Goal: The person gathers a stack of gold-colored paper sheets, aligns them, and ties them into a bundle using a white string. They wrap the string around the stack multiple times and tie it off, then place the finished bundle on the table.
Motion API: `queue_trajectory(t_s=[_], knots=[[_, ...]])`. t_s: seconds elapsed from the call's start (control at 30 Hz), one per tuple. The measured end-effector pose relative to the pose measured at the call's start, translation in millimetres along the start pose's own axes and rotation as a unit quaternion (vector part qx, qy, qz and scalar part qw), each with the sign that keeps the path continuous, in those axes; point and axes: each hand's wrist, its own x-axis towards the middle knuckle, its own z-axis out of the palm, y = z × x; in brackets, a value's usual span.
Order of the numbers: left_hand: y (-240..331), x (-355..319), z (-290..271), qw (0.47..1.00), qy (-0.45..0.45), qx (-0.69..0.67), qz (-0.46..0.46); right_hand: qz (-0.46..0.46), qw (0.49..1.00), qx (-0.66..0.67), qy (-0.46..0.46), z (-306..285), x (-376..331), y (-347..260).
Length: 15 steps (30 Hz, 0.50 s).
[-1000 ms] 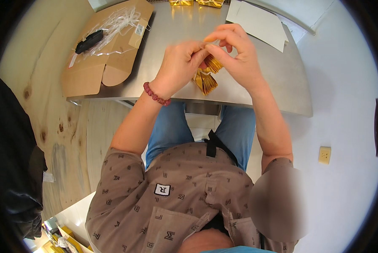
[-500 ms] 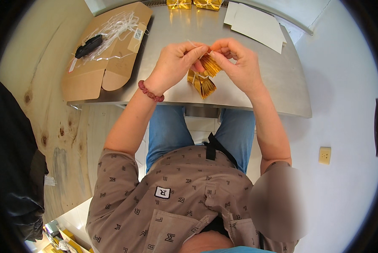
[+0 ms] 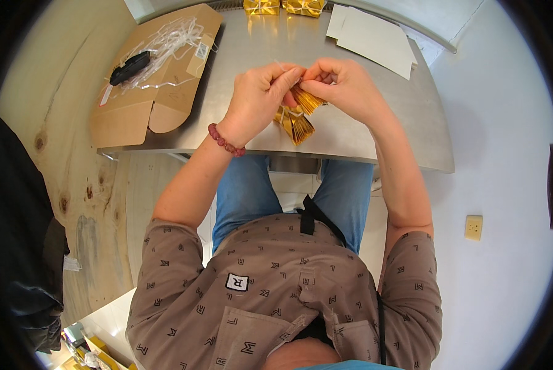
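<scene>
Over the metal table, my left hand pinches the upper end of a piece of pleated gold foil between thumb and fingers. My right hand meets it there, thumb and forefinger pressed together; what lies between those fingertips is too small to make out. The foil's folds fan out below the fingers. Just beneath is another pleated gold foil piece, with a thin white ribbon across its upper part. Whether the two foil pieces are joined is hidden by my fingers.
A flat brown cardboard box at the left bears a tangle of white ribbons and a black object. Two gold packages sit at the far edge. White card sheets lie far right on the metal table.
My right hand has turned, its wrist and forearm shifting slightly right and nearer, with the fingertips still at the foil's top. My left wrist has moved slightly right and nearer.
</scene>
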Motion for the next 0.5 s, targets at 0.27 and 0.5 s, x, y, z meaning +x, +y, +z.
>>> queue_trajectory(t_s=[0.27, 0.5], knots=[[-2.8, -8.0, 6.1, 0.997, 0.022, 0.012, 0.073, -0.026, 0.996, -0.063, 0.063, 9.9, 3.0, -5.6], [-14.8, -13.3, 9.1, 0.984, 0.058, 0.027, 0.168, -0.098, 0.987, -0.116, 0.061, 21.1, 1.8, -4.6]])
